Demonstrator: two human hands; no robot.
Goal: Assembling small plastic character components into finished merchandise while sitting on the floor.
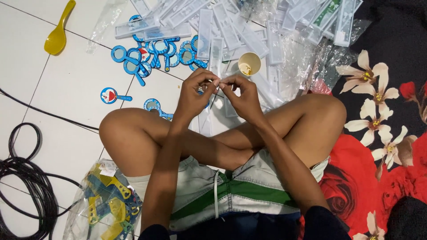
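Note:
I sit cross-legged on a white tiled floor. My left hand (194, 92) and my right hand (240, 95) meet in front of my knees, fingertips pinched together on a thin clear plastic sleeve (212, 105) that hangs down between them. Just beyond my fingers stands a small paper cup (249, 63) with small yellowish bits inside. Blue round magnifier-shaped toys (153, 53) lie scattered on the floor to the far left of my hands.
Clear plastic packs (249, 26) are piled at the top. A yellow plastic spoon (58, 33) lies top left. Black cable coils (26, 182) sit at left, a bag of yellow and blue toys (106, 202) by my left knee, a floral red-black mat (382, 133) at right.

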